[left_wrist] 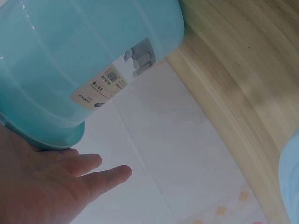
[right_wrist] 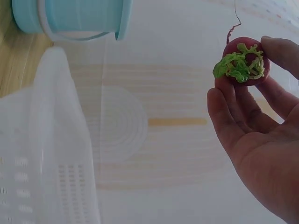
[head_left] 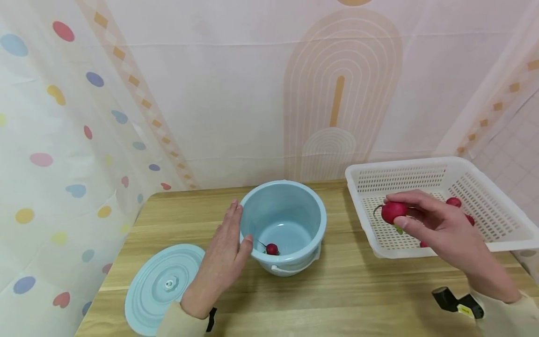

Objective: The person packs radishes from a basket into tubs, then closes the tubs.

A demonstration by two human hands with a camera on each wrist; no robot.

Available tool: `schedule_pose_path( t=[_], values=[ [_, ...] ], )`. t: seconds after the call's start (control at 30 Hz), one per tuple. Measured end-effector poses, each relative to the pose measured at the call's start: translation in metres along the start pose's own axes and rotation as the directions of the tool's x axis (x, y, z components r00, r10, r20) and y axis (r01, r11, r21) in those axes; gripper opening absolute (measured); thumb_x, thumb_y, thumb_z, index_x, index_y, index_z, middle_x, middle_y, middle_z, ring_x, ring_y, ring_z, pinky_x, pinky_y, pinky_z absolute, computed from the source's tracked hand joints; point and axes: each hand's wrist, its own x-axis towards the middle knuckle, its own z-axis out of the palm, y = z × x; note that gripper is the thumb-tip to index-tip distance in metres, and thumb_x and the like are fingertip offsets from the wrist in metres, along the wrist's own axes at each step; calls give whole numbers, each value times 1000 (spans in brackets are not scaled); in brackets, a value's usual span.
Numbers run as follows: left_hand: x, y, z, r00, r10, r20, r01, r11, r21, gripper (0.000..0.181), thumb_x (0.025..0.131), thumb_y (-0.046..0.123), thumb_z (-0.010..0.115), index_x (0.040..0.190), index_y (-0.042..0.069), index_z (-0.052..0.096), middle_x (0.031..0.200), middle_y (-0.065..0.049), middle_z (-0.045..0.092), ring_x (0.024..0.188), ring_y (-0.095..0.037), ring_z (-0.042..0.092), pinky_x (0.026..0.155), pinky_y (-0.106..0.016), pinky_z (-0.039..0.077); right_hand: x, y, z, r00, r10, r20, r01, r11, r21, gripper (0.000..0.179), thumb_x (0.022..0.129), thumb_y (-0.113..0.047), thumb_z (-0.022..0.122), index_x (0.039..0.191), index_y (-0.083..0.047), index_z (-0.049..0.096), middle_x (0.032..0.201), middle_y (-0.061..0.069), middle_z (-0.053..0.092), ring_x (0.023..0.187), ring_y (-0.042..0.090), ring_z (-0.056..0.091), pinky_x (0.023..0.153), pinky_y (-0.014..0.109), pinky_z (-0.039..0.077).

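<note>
My right hand point(head_left: 438, 224) pinches a red radish point(head_left: 393, 212) between thumb and fingers, above the white basket point(head_left: 366, 234). Small green leaves point(right_wrist: 238, 65) and a thin root show on this radish in the right wrist view. My left hand point(head_left: 221, 252) rests with straight fingers against the left rim of the light blue bucket point(head_left: 282, 187). The left wrist view shows those fingers at the rim and a label point(left_wrist: 114, 74) on the bucket's side. Inside the bucket, near its front wall, lies another radish point(head_left: 272, 249).
Several radishes, one of them a radish point(head_left: 453, 201) at the back, lie in the basket, partly hidden by my right hand. A round blue lid point(head_left: 164, 281) lies flat at the left of the wooden table point(head_left: 337, 295). A patterned curtain point(head_left: 231, 117) hangs behind.
</note>
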Motion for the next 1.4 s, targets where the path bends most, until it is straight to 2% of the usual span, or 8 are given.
schedule_pose_path(
  t=[0.13,0.2,0.3,0.43,0.77,0.97,1.23,1.4],
  values=[
    [0,-1,0,1000,8,3,-8,1000,8,67,106,29,47,160,-6,26,171,-17,19,155,-35,25,116,-65,33,5,-3,10,994,-104,24,98,980,173,47,87,24,62,131,7,64,127,6,66,105,12,68,85,15,54],
    [0,-2,0,1000,11,3,-11,1000,7,67,106,29,47,160,-6,27,171,-17,20,155,-35,24,116,-65,32,7,-5,14,988,-154,31,144,966,213,46,86,25,62,130,9,64,127,8,66,107,13,68,89,16,54],
    [1,-2,0,1000,16,2,-16,1000,6,67,106,28,47,160,-6,27,171,-17,20,155,-34,24,116,-65,32,11,-8,21,982,-185,37,175,966,189,44,86,23,65,128,9,65,127,7,66,108,13,67,91,16,53],
    [1,-2,0,1000,14,4,-14,1000,3,67,106,28,47,160,-7,27,171,-16,19,155,-35,25,116,-65,32,14,-13,29,985,-168,44,159,975,158,44,87,21,66,129,6,66,127,6,66,109,13,66,94,17,53],
    [1,-1,0,1000,15,1,-15,1000,-1,67,106,29,47,160,-6,27,171,-16,19,155,-35,25,116,-64,33,24,-22,51,977,-203,62,191,968,164,46,87,18,69,129,-1,68,123,12,66,113,17,64,97,21,53],
    [2,-1,-1,1000,2,5,-2,1000,-7,67,106,28,47,160,-6,27,171,-16,19,154,-36,27,116,-64,32,32,-21,68,969,-230,90,215,964,157,44,86,15,73,126,-4,70,119,8,67,108,17,64,94,24,56],
    [1,0,0,1000,4,10,-3,1000,-10,67,106,28,47,160,-6,26,172,-15,17,155,-36,26,117,-62,32,40,-18,89,971,-195,137,175,974,143,43,89,6,75,128,-11,70,125,4,68,110,19,66,93,28,57],
    [1,0,0,1000,2,11,-2,1000,-12,67,106,27,47,161,-6,25,172,-16,17,154,-36,26,117,-62,32,46,-14,99,973,-183,143,173,982,77,41,91,-2,77,129,-17,71,123,-3,70,107,17,67,96,29,56]
  ],
)
